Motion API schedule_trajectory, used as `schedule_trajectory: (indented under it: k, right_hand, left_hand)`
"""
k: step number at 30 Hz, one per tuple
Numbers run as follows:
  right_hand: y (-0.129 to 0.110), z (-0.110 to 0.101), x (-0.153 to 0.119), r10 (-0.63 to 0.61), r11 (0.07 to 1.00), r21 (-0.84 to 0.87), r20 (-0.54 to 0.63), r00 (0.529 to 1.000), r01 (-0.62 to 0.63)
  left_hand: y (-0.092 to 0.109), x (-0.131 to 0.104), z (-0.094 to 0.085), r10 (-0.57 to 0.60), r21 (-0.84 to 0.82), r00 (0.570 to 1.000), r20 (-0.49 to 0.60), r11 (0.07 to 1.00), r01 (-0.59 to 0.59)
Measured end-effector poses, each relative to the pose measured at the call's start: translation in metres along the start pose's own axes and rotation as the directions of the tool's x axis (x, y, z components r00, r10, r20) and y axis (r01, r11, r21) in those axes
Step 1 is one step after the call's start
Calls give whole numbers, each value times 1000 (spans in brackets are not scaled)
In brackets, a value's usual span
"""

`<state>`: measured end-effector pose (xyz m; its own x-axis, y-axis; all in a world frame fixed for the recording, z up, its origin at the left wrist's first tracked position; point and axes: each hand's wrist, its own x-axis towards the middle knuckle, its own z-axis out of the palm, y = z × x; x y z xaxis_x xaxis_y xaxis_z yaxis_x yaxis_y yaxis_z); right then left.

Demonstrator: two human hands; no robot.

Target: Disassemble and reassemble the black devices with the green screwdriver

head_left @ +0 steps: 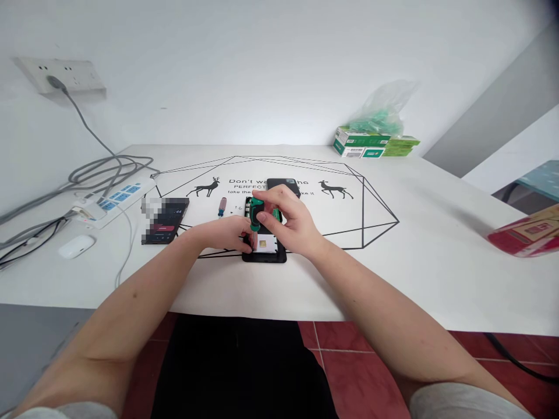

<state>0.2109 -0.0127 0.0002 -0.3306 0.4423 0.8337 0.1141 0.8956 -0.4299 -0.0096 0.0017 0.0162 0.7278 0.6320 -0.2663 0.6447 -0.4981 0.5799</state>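
Note:
An opened phone (264,244) lies on the white table mat, its black frame around a green circuit board and a white part with a small gold square. My right hand (293,224) grips a green and black screwdriver (257,214), held upright with its shaft pointing down at the phone's left side. My left hand (229,234) is closed at the phone's left edge, thumb and fingers bent against it near the screwdriver tip. Behind my right hand lies a black phone back cover (279,184), partly hidden. Some tiny dark pieces lie left of the phone, too small to name.
A second screwdriver (222,206) with a translucent handle lies beyond my left hand. Further left are a lit phone (168,221), a white earbud case (77,247), and a power strip (126,201) with cables. Boxes (364,139) stand at the back right; a red package (524,233) sits far right.

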Motion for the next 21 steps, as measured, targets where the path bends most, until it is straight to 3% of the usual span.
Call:
schedule_trajectory:
  k: [5, 10, 16, 21]
  right_hand:
    - [0, 3, -2, 92, 984, 155, -2, 996, -91]
    - [-1, 7, -5, 211, 929, 306, 22, 977, -207]
    - [-2, 4, -5, 174, 967, 196, -28, 984, -165]
    - [-4, -1, -3, 128, 985, 114, 13, 992, -128]
  left_hand:
    - [1, -2, -1, -11, 17, 1000, -27, 1000, 12]
    - [-4, -2, 0, 7, 74, 987, -161, 997, 5]
    - [-13, 1, 1, -15, 159, 986, -165, 986, 42]
    - [-20, 3, 2, -18, 144, 985, -173, 989, 43]
